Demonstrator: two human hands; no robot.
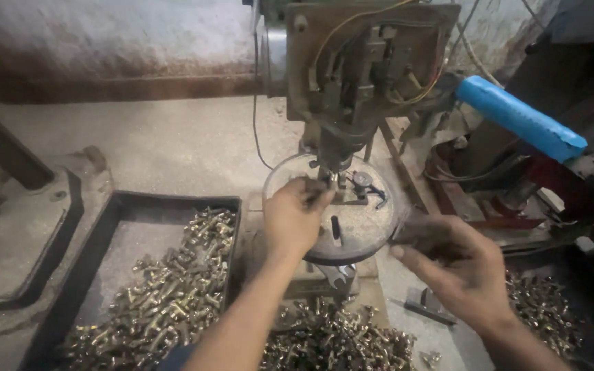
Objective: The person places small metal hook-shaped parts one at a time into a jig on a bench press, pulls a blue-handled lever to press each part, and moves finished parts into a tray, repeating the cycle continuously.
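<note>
Drill head (352, 75) crowds the round table (359, 230) — left floor (173, 148) open.

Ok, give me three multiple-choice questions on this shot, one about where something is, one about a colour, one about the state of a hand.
1. Where does the dark tray of brass fittings lie?
A. left of the round machine table
B. on top of the machine
C. right of the blue-wrapped handle

2. What colour is the wrapping on the handle at upper right?
A. red
B. blue
C. yellow

3. What is the left hand doing?
A. resting flat in the tray
B. gripping the handle
C. reaching with pinched fingers under the machine head

Answers: 1 A, the tray sits at lower left of the table. 2 B, the wrap is bright blue. 3 C, its fingertips meet at the tool, while the right hand hovers beside the table's edge.
</note>
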